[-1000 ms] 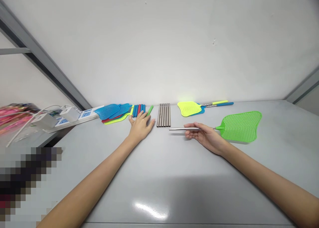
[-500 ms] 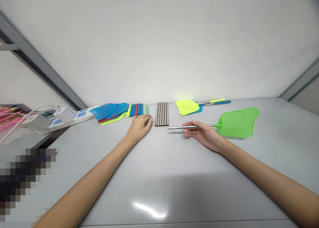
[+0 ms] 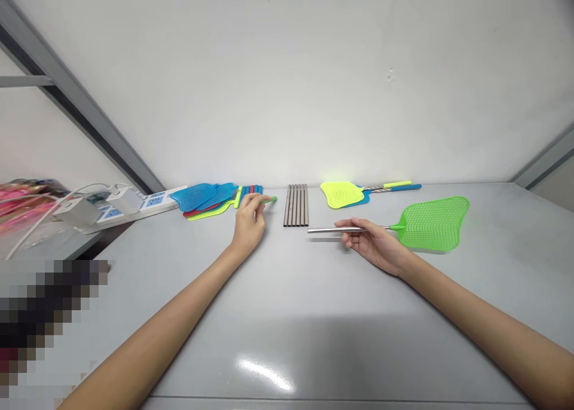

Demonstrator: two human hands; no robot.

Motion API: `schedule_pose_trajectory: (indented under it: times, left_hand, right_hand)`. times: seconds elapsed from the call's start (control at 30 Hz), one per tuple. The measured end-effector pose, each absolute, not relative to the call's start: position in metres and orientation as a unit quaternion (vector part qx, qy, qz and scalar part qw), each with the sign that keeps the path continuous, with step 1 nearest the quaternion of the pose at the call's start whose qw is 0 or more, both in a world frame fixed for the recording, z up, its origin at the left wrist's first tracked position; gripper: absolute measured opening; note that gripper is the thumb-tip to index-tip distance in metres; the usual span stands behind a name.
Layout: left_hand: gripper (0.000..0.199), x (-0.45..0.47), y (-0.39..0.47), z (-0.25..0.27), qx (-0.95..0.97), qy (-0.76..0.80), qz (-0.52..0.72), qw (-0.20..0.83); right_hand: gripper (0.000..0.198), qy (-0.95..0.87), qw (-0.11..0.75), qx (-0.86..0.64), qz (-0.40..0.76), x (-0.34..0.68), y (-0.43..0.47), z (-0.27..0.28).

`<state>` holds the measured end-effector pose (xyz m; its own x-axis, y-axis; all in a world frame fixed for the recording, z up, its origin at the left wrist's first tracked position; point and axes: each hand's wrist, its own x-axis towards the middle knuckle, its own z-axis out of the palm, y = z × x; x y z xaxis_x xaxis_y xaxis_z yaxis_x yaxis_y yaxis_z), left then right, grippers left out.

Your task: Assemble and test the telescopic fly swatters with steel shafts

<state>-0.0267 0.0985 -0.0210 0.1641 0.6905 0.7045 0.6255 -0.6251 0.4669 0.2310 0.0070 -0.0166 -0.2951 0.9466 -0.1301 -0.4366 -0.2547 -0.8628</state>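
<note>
My right hand [image 3: 374, 242] is closed around the metal rod of a green fly swatter [image 3: 433, 225]. Its mesh head points right and the bare rod end points left. My left hand [image 3: 251, 222] pinches a short green handle grip [image 3: 274, 199], mostly covered by the fingers. Behind that hand lies a row of blue, red and yellow handle grips [image 3: 252, 189], partly hidden. Several metal tubes [image 3: 296, 205] stand side by side on the table between my hands.
On the grey table [image 3: 278, 290], blue, red and yellow swatter heads [image 3: 195, 198] are piled at left beside a white power strip [image 3: 155, 201] with plugged-in adapters. A yellow swatter [image 3: 341, 195] overlaps a blue one near the back wall. Pink items in plastic [image 3: 27, 204] lie far left.
My left hand has closed on the green grip and lifted and turned it from the table. The right hand still holds the green swatter. The view has shifted slightly.
</note>
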Motion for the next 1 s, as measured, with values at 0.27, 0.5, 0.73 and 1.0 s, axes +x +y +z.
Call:
schedule_pose_trajectory:
  times: [0.27, 0.5, 0.73, 1.0]
  left_hand:
    - [0.014, -0.019, 0.095, -0.018, 0.478, 0.473, 0.691, 0.265]
    - [0.030, 0.004, 0.066, -0.014, 0.408, 0.424, 0.647, 0.485]
    - [0.027, 0.012, 0.060, -0.024, 0.456, 0.412, 0.595, 0.519]
    - [0.026, 0.011, 0.063, -0.026, 0.459, 0.409, 0.592, 0.521]
  right_hand:
    - [0.007, -0.337, 0.528, -0.353, 0.695, 0.229, 0.008, -0.021]
    - [0.009, -0.336, 0.536, -0.337, 0.698, 0.229, 0.008, -0.021]
    - [0.011, -0.356, 0.540, -0.336, 0.685, 0.228, 0.008, -0.022]
    - [0.021, -0.338, 0.538, -0.314, 0.705, 0.231, 0.009, -0.023]
